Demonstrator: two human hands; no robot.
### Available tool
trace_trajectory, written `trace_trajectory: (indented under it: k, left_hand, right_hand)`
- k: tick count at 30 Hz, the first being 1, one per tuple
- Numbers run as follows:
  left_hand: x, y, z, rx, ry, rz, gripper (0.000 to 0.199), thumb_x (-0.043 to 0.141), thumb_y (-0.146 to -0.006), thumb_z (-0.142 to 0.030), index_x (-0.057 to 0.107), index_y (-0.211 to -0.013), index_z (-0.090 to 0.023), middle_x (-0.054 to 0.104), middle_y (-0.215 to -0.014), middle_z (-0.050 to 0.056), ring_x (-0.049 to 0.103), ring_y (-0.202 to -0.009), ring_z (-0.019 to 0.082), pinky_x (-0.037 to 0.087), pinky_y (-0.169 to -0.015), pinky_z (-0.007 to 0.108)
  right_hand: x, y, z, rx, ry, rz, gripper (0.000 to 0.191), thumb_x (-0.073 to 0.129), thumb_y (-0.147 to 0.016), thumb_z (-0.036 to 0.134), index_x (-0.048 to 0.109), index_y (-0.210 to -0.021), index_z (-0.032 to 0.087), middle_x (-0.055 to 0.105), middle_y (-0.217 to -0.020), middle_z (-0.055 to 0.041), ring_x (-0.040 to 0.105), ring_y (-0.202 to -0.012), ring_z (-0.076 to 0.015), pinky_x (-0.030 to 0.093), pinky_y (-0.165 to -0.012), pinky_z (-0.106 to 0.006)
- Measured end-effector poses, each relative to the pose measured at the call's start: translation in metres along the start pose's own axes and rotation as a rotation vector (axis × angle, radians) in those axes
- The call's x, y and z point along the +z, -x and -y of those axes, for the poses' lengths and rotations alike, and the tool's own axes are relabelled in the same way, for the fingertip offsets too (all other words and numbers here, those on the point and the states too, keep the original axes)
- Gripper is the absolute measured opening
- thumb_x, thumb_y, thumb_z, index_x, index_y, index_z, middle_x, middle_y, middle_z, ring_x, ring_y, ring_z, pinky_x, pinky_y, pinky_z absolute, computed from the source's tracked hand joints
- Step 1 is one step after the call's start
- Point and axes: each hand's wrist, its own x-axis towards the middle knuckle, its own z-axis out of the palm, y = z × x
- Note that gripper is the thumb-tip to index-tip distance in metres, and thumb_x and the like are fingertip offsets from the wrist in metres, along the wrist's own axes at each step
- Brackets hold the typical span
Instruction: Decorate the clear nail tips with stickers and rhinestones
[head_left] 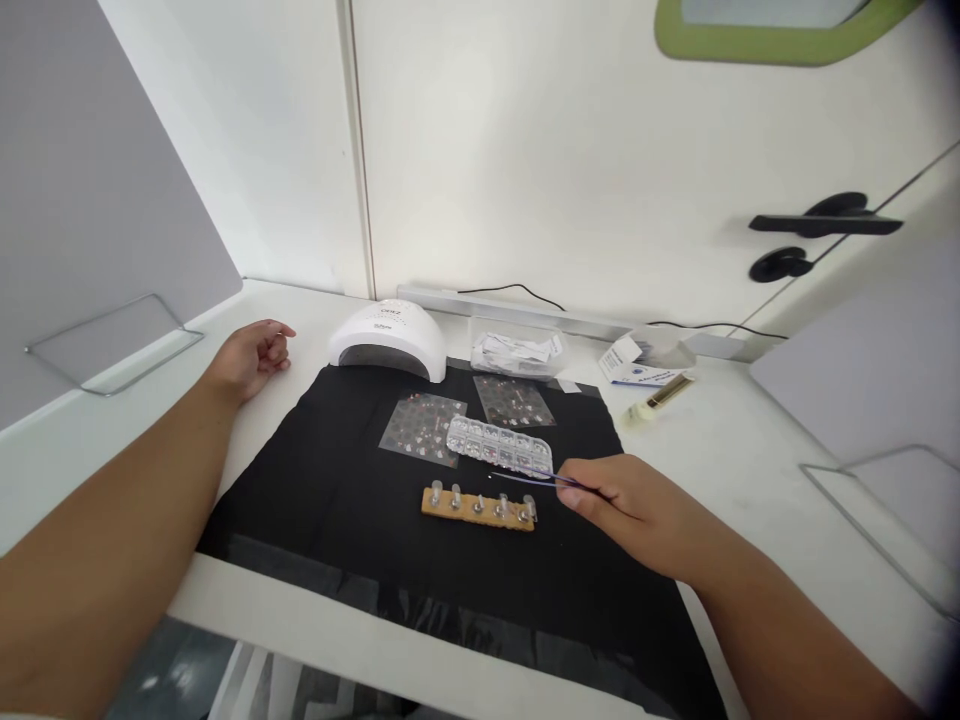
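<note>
My right hand (615,500) grips a pair of thin purple tweezers (541,480), tips pointing left. Close to the tips is a tiny pale speck; whether they hold it I cannot make out. Below them lies a tan strip (487,518) bearing several clear nail tips on small round mounts. A clear compartment box (499,445) with small glittery pieces sits just behind the tweezers. Two clear sticker sheets, a left one (424,428) and a right one (514,400), lie farther back. My left hand (259,360) rests on the white table, fingers loosely curled, index partly extended, holding nothing.
A white nail lamp (390,335) stands at the back left of the black mat (330,480). Behind the mat is a clear tray (517,350) of packets. To the right are an open white box (645,360) and a gold-capped bottle (660,398). Wire stands flank the table.
</note>
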Motion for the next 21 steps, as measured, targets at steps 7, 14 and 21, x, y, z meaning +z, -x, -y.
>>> trace_trajectory:
  k: [7,14,21]
  left_hand:
    - [0.001,0.001,-0.001,0.004,-0.014,-0.012,0.012,0.052,-0.085,-0.023,0.058,-0.08,-0.014,0.035,-0.046,-0.005,0.026,-0.043,0.007,0.036,-0.051,0.023]
    - [0.003,0.002,-0.002,0.003,-0.018,-0.008,0.013,0.05,-0.085,-0.021,0.058,-0.078,-0.014,0.034,-0.046,-0.005,0.025,-0.043,0.007,0.034,-0.051,0.023]
    - [0.002,0.002,-0.002,0.0,-0.007,0.001,0.013,0.049,-0.084,-0.021,0.059,-0.08,-0.013,0.034,-0.046,-0.005,0.024,-0.042,0.007,0.036,-0.051,0.024]
  right_hand:
    - [0.002,0.0,-0.003,0.035,0.063,0.046,0.042,0.037,-0.101,0.041,0.038,-0.065,0.02,0.046,-0.06,0.0014,0.045,-0.054,-0.0157,0.028,-0.051,-0.028]
    - [0.003,-0.003,-0.005,0.021,0.036,0.01,0.036,0.048,-0.098,0.041,0.057,-0.069,0.021,0.058,-0.066,0.0004,0.054,-0.061,-0.0178,0.034,-0.056,-0.028]
    - [0.003,-0.005,-0.011,0.05,-0.054,0.031,0.03,0.053,-0.095,0.04,0.069,-0.078,0.022,0.062,-0.071,-0.0002,0.057,-0.065,-0.0182,0.038,-0.057,-0.028]
